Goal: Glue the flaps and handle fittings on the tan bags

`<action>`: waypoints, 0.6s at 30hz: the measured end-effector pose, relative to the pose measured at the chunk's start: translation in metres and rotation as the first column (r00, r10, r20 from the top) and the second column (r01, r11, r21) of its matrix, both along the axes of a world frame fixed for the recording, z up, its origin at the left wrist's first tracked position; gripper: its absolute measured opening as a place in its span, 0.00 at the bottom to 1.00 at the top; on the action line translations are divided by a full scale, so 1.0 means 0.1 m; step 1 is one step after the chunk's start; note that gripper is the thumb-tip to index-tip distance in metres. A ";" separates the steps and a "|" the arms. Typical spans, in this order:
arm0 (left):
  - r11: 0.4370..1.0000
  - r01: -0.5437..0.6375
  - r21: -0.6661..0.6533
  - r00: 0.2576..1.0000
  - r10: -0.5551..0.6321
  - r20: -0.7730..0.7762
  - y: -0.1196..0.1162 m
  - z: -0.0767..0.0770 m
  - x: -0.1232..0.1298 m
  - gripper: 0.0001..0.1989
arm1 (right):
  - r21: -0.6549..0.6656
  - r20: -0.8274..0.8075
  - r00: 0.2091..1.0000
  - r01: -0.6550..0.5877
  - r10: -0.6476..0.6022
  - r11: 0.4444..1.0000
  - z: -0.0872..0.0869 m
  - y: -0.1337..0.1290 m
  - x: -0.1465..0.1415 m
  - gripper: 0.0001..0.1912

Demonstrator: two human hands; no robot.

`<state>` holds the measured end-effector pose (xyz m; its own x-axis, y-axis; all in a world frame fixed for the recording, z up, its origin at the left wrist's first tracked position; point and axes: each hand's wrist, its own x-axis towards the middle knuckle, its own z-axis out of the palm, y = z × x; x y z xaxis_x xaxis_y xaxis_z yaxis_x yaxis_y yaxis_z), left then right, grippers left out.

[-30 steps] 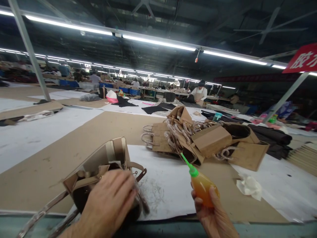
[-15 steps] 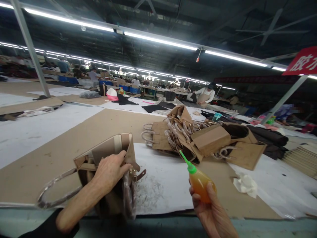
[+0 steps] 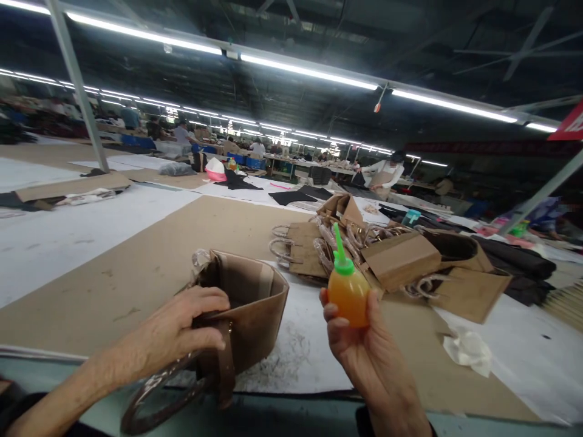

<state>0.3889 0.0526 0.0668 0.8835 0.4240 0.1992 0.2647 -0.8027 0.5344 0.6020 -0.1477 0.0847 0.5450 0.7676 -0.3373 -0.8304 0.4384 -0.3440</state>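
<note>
A brown handbag (image 3: 257, 321) stands with its top open at the table's front edge, a wrapped handle hanging over that edge. My left hand (image 3: 194, 321) grips the bag's near rim, with the thumb outside and the fingers over the edge. In my right hand (image 3: 359, 328) is a rounded squeeze bottle (image 3: 348, 294) of orange liquid, held upright with its green nozzle pointing up. The bottle is to the right of the bag and does not touch it.
Behind the bottle lies a heap of brown bags (image 3: 401, 258) with wrapped handles. Crumpled white paper (image 3: 469, 351) is at the right, near dark rolled material (image 3: 514, 261). A slanted post (image 3: 77, 85) rises at the left. People work farther back.
The handbag has turned and shifted right, so its opening shows. My left hand has moved to its near rim. The bottle has been raised from a leftward tilt to upright.
</note>
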 end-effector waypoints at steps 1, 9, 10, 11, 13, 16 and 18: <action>0.999 -0.021 -0.036 0.999 0.023 0.043 -0.02 0.00 0.02 0.09 | -0.005 0.001 1.000 -0.011 0.011 1.000 0.05 0.09 -0.02 0.22; 0.881 -0.473 -0.012 0.866 0.467 0.176 -0.09 -0.10 0.28 0.13 | 0.014 0.180 0.983 -0.044 0.041 0.999 0.18 0.83 0.01 0.22; 0.868 -0.495 0.046 0.863 0.484 0.144 -0.09 -0.06 0.31 0.17 | 0.015 0.192 0.979 -0.067 0.063 0.998 0.16 0.89 0.01 0.23; 0.852 -0.510 0.115 0.859 0.500 0.109 -0.08 -0.01 0.34 0.21 | 0.007 0.195 0.977 -0.087 0.084 0.996 0.15 0.94 0.01 0.24; 0.818 -0.522 0.242 0.847 0.531 0.031 -0.02 0.10 0.39 0.27 | -0.023 0.180 0.977 -0.109 0.111 0.994 0.12 1.00 0.00 0.23; 0.816 -0.537 0.213 0.807 0.571 -0.150 0.20 0.18 0.46 0.32 | -0.051 0.153 0.982 -0.108 0.115 0.993 0.08 1.01 -0.01 0.22; 0.821 -0.569 0.054 0.786 0.562 -0.259 0.40 0.12 0.51 0.31 | -0.059 0.153 0.981 -0.107 0.115 0.992 0.06 0.98 -0.01 0.23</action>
<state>0.4394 0.0924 0.0791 0.5013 0.8651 -0.0135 0.7944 -0.4541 0.4034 0.6013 -0.0493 0.0905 0.5060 0.8105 -0.2951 -0.8075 0.3248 -0.4923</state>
